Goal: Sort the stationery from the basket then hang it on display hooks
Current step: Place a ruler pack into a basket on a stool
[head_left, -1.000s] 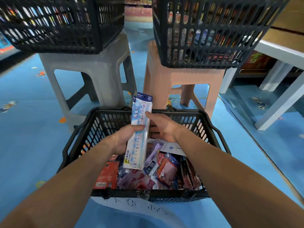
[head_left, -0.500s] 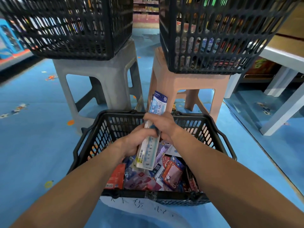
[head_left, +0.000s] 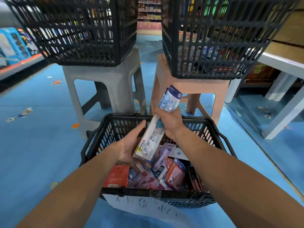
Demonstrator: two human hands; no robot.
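A black floor basket point(head_left: 212, 127) in front of me holds several stationery packs, among them a red pack point(head_left: 116, 176) and an orange one point(head_left: 175, 176). Above it, a long blue-and-white ruler pack point(head_left: 152, 137) marked 20 tilts up to the right. My right hand point(head_left: 170, 124) grips the pack around its middle. My left hand point(head_left: 129, 146) lies palm up under the pack's lower end, thumb straight beside it and off its face.
Two more black baskets of goods stand raised, the left one point(head_left: 79, 33) on a grey stool point(head_left: 105, 89), the right one point(head_left: 213, 43) on a pink stool point(head_left: 189, 89). A white table frame point(head_left: 279, 116) stands at right. A handwritten paper label point(head_left: 144, 209) hangs on the near rim.
The ruler pack has tipped from near upright to leaning right. My right hand has closed around its middle. My left hand's grip has loosened to a palm beneath the lower end.
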